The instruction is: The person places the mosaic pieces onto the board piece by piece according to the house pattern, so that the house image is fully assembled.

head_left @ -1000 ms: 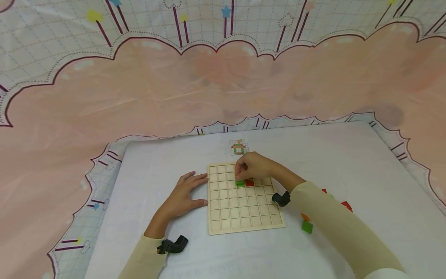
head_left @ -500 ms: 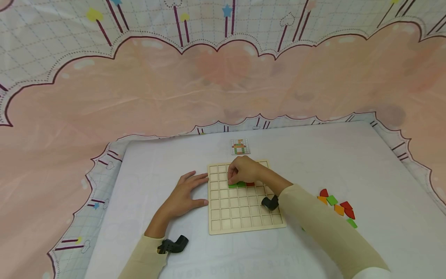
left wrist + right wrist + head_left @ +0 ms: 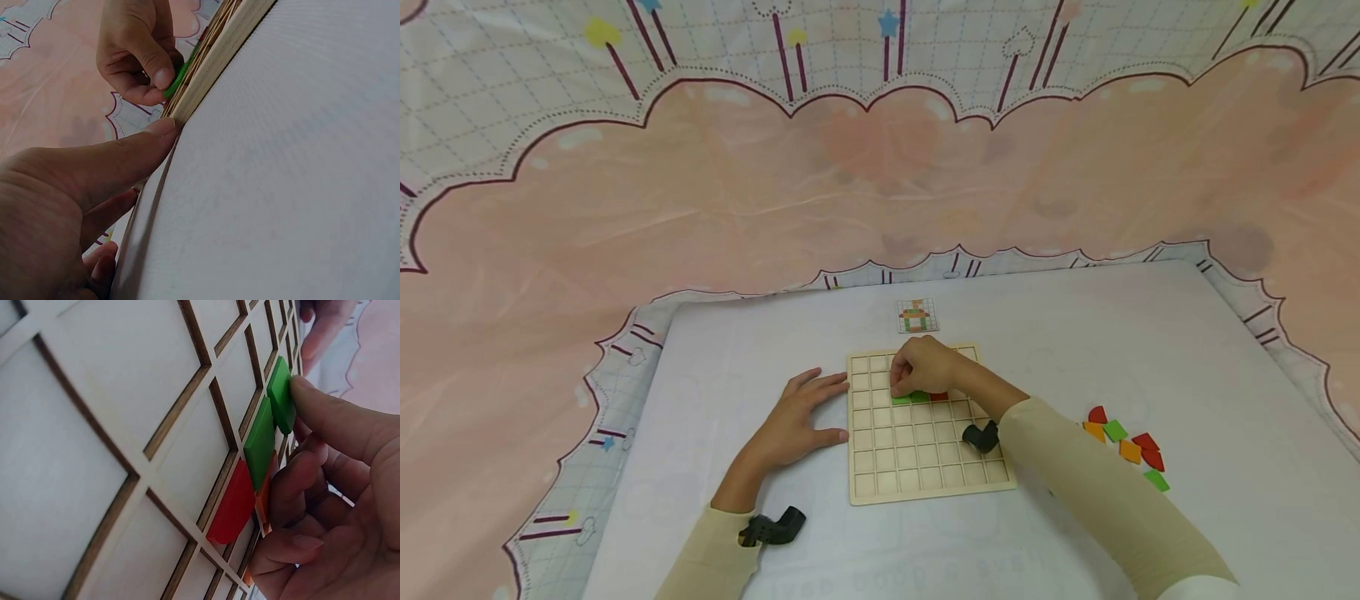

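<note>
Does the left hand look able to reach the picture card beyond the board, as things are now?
Probably yes: the left hand rests against the board, and the way to the picture card looks free, with nothing lying between.

Pretty loud backdrop, tbh: a peach cloth (image 3: 737,192) with scalloped dark purple outlines, plus a pale grid band (image 3: 715,46) up top with a blue star (image 3: 888,23) and a yellow shape (image 3: 602,32) printed on it. It surrounded the white tabletop (image 3: 722,350) behind and along both sides.
</note>
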`<act>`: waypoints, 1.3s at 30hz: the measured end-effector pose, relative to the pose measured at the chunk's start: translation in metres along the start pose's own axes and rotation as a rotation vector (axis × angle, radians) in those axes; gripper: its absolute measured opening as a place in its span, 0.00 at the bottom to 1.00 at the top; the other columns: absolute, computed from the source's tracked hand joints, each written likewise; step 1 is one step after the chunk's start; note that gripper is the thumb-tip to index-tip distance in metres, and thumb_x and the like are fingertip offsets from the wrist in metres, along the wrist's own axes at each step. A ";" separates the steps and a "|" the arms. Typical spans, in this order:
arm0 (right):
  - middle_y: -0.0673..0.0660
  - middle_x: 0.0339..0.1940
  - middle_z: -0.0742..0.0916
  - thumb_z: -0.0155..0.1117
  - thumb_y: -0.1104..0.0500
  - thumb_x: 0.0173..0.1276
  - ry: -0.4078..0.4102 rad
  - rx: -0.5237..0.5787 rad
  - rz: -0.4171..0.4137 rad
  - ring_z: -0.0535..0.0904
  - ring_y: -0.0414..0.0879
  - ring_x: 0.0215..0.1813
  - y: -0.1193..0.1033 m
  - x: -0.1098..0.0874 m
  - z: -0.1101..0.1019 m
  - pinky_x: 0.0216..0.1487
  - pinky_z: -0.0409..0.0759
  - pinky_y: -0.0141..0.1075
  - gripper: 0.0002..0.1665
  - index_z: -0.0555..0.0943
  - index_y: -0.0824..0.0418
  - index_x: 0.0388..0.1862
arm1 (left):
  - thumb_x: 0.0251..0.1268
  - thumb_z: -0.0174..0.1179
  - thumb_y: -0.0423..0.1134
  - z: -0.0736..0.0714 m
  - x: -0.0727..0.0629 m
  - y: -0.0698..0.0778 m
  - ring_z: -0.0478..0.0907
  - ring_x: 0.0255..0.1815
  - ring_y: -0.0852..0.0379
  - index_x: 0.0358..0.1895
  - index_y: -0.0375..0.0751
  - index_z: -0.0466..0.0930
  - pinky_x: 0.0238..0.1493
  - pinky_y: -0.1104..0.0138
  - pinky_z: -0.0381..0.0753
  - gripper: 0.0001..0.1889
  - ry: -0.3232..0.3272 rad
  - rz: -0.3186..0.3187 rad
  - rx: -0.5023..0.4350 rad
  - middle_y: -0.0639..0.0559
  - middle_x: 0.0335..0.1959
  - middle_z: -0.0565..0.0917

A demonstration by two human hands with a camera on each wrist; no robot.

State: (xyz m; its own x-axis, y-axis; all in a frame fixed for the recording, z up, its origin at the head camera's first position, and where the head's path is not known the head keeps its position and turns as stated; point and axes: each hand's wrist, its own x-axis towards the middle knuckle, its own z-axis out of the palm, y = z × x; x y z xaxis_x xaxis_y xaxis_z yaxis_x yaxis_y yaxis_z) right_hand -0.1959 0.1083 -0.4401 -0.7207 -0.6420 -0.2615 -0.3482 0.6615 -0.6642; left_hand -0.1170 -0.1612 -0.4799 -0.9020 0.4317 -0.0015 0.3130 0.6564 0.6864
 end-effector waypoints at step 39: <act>0.46 0.21 0.81 0.75 0.58 0.63 0.032 -0.006 0.040 0.73 0.40 0.27 0.017 -0.018 -0.016 0.32 0.72 0.32 0.05 0.87 0.54 0.29 | 0.54 0.78 0.44 0.000 0.000 0.000 0.49 0.83 0.40 0.72 0.45 0.74 0.77 0.35 0.55 0.39 0.002 0.000 0.016 0.53 0.77 0.70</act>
State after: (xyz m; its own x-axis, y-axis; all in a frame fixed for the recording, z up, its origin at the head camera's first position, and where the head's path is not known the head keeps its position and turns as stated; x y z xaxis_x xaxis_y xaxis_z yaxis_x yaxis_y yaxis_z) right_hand -0.1984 0.1366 -0.4357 -0.7532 -0.6019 -0.2653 -0.3220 0.6891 -0.6491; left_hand -0.1167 -0.1610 -0.4798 -0.9027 0.4303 0.0005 0.3178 0.6659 0.6749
